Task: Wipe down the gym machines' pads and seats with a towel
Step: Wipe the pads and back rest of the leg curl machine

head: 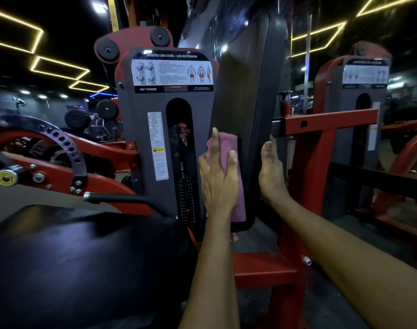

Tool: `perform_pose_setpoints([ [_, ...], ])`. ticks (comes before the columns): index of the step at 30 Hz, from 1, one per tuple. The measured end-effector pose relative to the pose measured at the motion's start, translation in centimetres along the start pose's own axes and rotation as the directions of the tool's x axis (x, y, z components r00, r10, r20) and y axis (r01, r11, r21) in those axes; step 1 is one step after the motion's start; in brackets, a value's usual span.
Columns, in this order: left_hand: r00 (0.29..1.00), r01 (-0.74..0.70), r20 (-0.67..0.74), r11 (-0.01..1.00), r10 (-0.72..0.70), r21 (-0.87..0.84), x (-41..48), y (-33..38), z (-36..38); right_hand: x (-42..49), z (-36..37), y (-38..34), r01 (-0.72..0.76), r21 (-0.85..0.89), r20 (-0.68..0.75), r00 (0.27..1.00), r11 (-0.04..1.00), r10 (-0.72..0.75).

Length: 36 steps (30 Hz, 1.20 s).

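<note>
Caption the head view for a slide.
Left hand presses pink towel on the back pad; right hand grips its edge.

This is a commercial gym. A red-framed machine (103,150) bears a placard (172,72) reading "Seated Leg Curl / Leg Extension" above a weight stack (186,198). It has a black padded seat (84,257) and an upright back pad (245,103). A second machine (359,143) stands to the right, and yellow light strips (62,63) cross the dark ceiling (67,24).
</note>
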<state>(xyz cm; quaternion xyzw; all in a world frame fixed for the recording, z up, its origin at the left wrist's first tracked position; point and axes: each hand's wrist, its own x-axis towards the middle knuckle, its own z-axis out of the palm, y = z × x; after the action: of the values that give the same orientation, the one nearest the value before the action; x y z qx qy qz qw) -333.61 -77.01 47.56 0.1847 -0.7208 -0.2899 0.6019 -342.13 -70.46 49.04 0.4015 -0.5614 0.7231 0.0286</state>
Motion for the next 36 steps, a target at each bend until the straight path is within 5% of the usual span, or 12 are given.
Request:
perform_pose_setpoints([
  [4, 0.995, -0.076, -0.078, 0.992, 0.069, -0.098, -3.1, -2.6, 0.2, 0.1, 0.1, 0.3, 0.005, 0.036, -0.009, 1.0, 0.999, -0.005],
  [10, 0.99, 0.106, -0.088, 0.994, -0.107, -0.014, -4.9, -3.7, 0.1, -0.3, 0.3, 0.2, 0.053, 0.061, -0.062, 0.997, 0.997, -0.05],
  [15, 0.998, -0.06, -0.015, 0.997, 0.059, -0.051, 0.8, 0.1, -0.4, -0.4, -0.1, -0.3, 0.105, 0.03, -0.034, 0.994, 0.994, -0.104],
  [21, 0.976, -0.207, -0.088, 0.973, 0.199, -0.104, -2.1, -1.7, 0.6, 0.2, 0.1, 0.6, 0.141, 0.035, -0.093, 0.986, 0.989, -0.137],
  [29, 0.99, 0.114, -0.081, 0.992, -0.119, -0.058, -2.8, -5.8, 0.7, -0.2, 0.9, 0.7, 0.126, 0.07, -0.179, 0.977, 0.99, -0.111],
  [36, 0.899, 0.432, 0.045, 0.898, -0.436, 0.087, 1.7, -9.2, 0.3, -0.7, 2.3, 1.4, 0.16, 0.016, -0.269, 0.951, 0.987, -0.15],
])
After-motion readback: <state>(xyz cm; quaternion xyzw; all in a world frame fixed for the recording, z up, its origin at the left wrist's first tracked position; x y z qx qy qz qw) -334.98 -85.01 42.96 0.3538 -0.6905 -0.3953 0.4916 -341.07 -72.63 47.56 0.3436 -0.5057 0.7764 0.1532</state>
